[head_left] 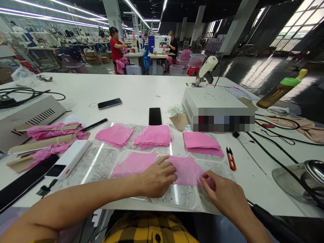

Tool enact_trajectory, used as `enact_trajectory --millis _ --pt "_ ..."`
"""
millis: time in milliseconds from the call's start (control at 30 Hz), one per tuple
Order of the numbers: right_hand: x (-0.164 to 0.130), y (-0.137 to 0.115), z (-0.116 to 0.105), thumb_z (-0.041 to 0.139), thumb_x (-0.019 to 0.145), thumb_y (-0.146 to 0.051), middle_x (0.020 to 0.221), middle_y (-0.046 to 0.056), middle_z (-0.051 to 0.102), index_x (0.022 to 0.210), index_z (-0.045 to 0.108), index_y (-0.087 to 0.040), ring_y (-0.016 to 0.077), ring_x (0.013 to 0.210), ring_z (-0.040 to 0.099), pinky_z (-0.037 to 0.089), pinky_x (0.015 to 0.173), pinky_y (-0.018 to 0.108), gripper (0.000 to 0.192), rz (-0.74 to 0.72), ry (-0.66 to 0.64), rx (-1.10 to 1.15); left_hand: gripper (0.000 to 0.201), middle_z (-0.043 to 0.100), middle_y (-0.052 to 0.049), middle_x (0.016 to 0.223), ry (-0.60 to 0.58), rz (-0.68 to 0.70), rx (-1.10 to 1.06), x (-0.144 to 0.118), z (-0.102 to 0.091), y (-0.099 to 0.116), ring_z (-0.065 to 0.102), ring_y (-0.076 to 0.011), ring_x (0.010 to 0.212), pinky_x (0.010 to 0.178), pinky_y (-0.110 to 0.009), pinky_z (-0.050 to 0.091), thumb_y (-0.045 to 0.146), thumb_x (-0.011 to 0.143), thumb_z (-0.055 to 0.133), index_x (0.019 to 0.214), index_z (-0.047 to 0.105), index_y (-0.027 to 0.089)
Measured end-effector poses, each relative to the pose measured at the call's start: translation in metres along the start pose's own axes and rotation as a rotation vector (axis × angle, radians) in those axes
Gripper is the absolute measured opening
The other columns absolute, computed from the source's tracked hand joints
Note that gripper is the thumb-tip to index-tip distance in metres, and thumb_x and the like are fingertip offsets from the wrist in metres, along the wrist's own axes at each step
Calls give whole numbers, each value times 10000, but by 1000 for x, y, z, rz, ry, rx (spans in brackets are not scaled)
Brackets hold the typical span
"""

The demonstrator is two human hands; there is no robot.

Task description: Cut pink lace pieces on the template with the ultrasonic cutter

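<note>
Pressing down on pink lace, that's what we see both hands doing. Our left hand [158,179] lies flat, fingers spread, on the pink lace piece [186,170] at the near middle of the clear plastic sheet [101,165]; it holds nothing, just pins the cloth. Our right hand [222,192] pinches the lace's right edge between thumb and fingers, lightly closed on it. A second lace piece [133,163] lies just left, touching or overlapping under the left hand; we cannot tell which.

Handling, as we judge it: very light, limp, thin, openwork, so it snags and stretches easily and slides on the glossy sheet. Best taken at an edge or corner with a fingertip pinch, the other palm holding it flat.

Farther back on the sheet: two folded lace stacks [153,136] and a plain pink fabric stack [202,143]. Red thread snips [231,158] lie just right, a black phone [155,116] behind, a white power bank [68,158] to the left.
</note>
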State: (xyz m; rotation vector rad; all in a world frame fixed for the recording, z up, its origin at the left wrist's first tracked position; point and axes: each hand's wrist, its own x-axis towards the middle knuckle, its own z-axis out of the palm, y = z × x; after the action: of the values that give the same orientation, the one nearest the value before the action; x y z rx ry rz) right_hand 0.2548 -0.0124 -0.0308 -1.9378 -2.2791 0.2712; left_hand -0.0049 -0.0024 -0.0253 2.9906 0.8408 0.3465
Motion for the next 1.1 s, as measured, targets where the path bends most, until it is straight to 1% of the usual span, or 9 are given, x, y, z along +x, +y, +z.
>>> enact_trajectory --millis 100,233,300,400,533,600,700,867,1100 --pt "2 7 4 438 844 -381 624 -11 646 742 574 -263 165 522 579 292 494 268 207 -64 31 0 241 624 -96 1134 -33 -19 -55 1 -4 1 549 -214 1059 1104 -413 296 180 824 520 1042 621 172" --pt "6 20 4 441 830 -365 614 -11 641 728 562 -263 165 515 572 289 479 265 188 -75 -18 23 171 655 -79 1021 -83 -56 -120 5 -7 2 583 -196 981 1040 -378 356 185 879 491 941 650 201" --pt "8 23 -1 425 834 -397 614 -12 641 739 562 -269 170 527 579 301 477 264 210 -45 -34 54 165 669 -77 995 -77 -131 -196 16 -8 -2 601 -190 939 1002 -373 384 167 889 499 896 663 188" --pt "13 23 -9 396 833 -435 609 -19 632 752 553 -273 169 533 577 332 487 265 239 26 -23 110 176 681 -80 970 -25 -315 -315 48 -10 -20 620 -186 905 888 -326 453 158 901 516 852 685 164" --pt "22 25 -16 399 808 -447 600 -26 628 748 555 -278 169 533 579 348 494 268 238 67 -27 125 174 672 -60 978 17 -442 -341 102 -10 -52 632 -163 882 761 -257 491 164 905 532 938 703 165" --pt "26 28 -16 396 805 -451 590 -27 625 736 559 -278 167 525 576 350 490 267 247 78 -27 137 134 665 -57 983 -3 -477 -351 123 -7 -65 632 -166 887 752 -260 499 169 880 579 923 706 161" --pt "30 31 -16 399 803 -451 580 -21 624 717 562 -274 167 514 572 351 482 265 255 84 22 168 101 659 -52 968 -98 -478 -367 142 0 -77 633 -173 883 770 -300 523 227 854 658 890 691 138" --pt "33 32 -15 414 794 -444 556 -17 610 686 554 -270 166 493 550 336 471 259 248 78 102 195 275 623 -77 1119 -228 -451 -378 147 11 -83 623 -190 984 857 -400 539 335 940 581 1128 598 134" --pt "36 33 -14 425 791 -447 555 -9 622 692 575 -263 164 472 535 319 455 257 257 53 162 234 315 604 -83 1171 -230 -435 -471 146 15 -93 616 -209 1012 862 -406 541 347 940 579 1178 583 140"
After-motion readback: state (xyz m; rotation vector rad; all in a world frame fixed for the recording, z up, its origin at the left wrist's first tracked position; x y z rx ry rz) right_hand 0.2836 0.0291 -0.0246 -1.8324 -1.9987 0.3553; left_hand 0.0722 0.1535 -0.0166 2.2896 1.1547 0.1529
